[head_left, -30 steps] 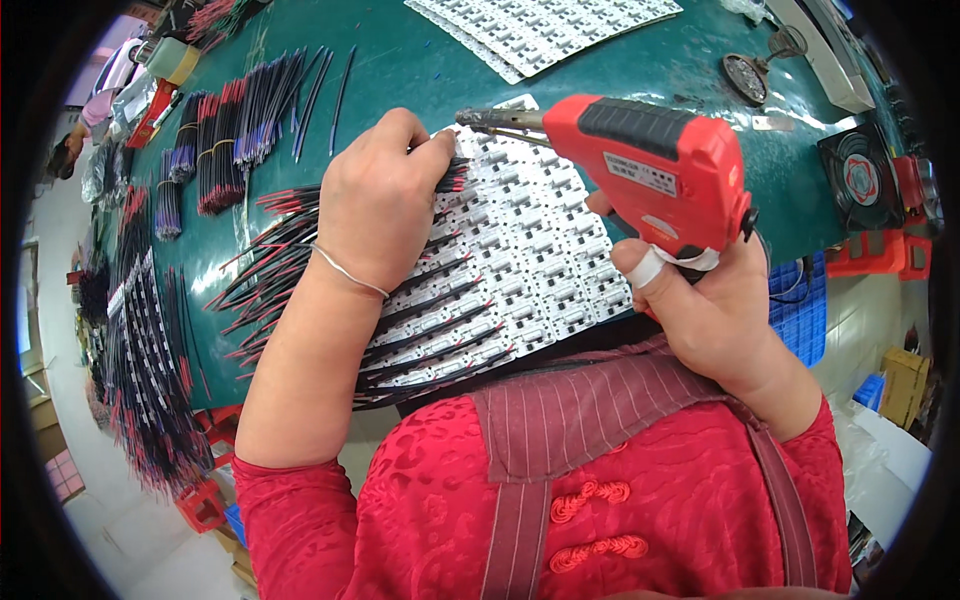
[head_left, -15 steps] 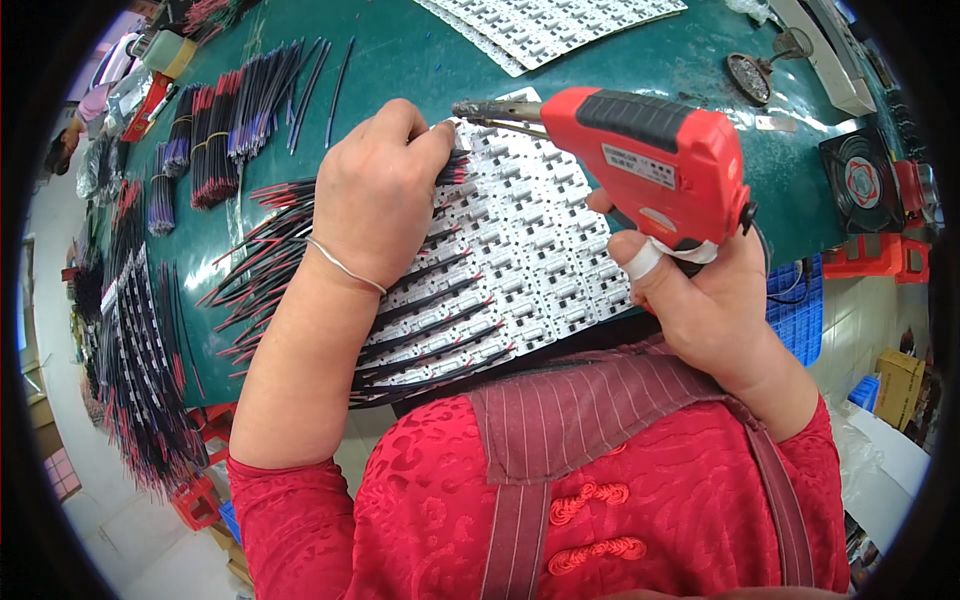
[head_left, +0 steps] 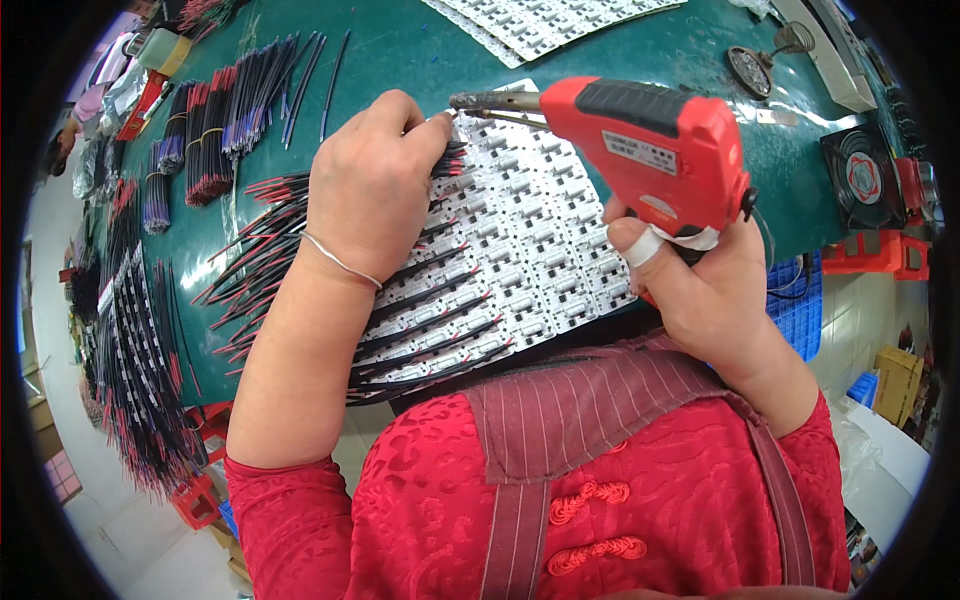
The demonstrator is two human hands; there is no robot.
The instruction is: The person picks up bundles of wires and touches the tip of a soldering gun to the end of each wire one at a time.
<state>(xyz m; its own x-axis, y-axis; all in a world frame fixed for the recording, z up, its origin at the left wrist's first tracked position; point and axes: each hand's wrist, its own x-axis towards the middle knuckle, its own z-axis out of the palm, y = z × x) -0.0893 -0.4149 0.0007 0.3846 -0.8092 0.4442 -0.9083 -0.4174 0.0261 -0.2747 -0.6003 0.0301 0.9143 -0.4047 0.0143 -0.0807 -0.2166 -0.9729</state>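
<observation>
A white panel of small circuit boards (head_left: 540,235) lies on the green table, with black-and-red wires (head_left: 430,310) in rows along its left part. My left hand (head_left: 375,165) is closed in a pinch at the panel's far left corner, apparently on a wire whose length my hand hides. My right hand (head_left: 700,285), with white tape around its thumb, grips a red-and-black soldering gun (head_left: 650,150) over the panel's right side. The gun's metal tip (head_left: 480,103) points left and sits close to my left fingertips. Whether it touches the wire is hard to tell.
Bundled wires (head_left: 210,140) lie at the far left, and more wires (head_left: 145,370) hang over the table's left edge. Further panels (head_left: 560,22) are stacked at the back. A small round dish (head_left: 748,72) and a black fan (head_left: 862,178) stand at the right.
My left hand has shifted slightly left and away from me. The soldering gun's body has moved a little to the left and upward, and the panel has shifted slightly.
</observation>
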